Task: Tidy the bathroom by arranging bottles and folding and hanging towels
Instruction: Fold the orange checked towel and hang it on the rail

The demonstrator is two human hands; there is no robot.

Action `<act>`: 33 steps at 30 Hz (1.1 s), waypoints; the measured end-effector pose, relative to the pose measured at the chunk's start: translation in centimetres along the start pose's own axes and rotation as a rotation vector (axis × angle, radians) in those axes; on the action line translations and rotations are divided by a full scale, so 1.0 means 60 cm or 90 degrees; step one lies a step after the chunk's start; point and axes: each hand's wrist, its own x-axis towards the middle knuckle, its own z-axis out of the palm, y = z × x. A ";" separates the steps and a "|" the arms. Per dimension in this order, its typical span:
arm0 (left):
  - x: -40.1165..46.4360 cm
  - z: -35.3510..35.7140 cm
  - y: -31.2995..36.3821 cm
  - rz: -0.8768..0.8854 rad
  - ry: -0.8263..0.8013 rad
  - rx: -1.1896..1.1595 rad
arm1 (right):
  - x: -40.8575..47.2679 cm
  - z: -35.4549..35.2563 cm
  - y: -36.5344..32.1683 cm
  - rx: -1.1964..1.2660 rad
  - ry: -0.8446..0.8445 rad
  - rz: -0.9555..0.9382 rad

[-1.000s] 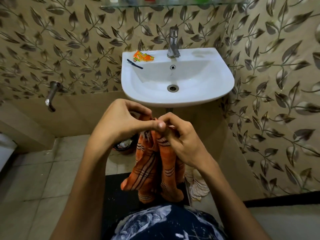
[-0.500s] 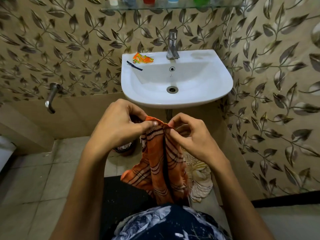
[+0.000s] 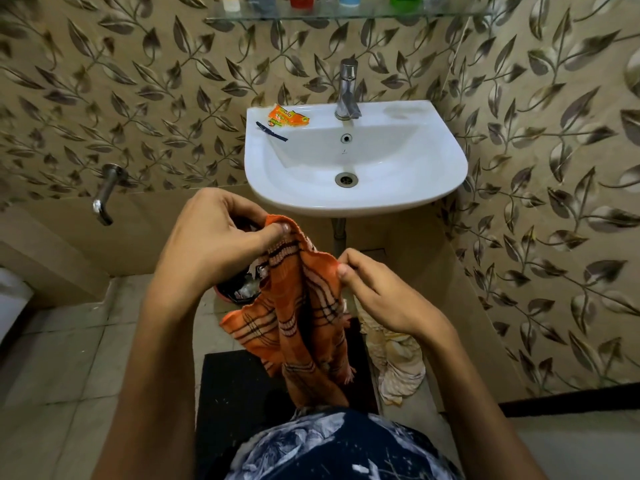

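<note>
centre frame: left hand [image 3: 211, 237] pinches the top edge of an orange striped towel [image 3: 298, 317]; right hand [image 3: 377, 292] pinches its other corner, lower right. towel hangs below the white sink [image 3: 446, 168]. upper frame: tap [image 3: 346, 91], glass shelf [image 3: 346, 13] with bottles [image 3: 301, 0], leaf-patterned wall tiles [image 3: 104, 98]. lower frame: tiled floor [image 3: 62, 358], black mat [image 3: 235, 393], cream cloth [image 3: 398, 362] crumpled just right of the mat.
</note>
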 end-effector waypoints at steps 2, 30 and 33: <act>-0.002 -0.007 0.000 -0.005 -0.036 -0.025 | 0.001 0.001 -0.010 0.034 0.057 -0.039; 0.006 0.016 -0.005 0.035 -0.197 0.007 | 0.005 -0.016 -0.029 -0.032 0.025 -0.049; 0.006 0.000 -0.009 0.022 -0.195 -0.018 | 0.000 -0.031 -0.016 -0.034 0.020 -0.019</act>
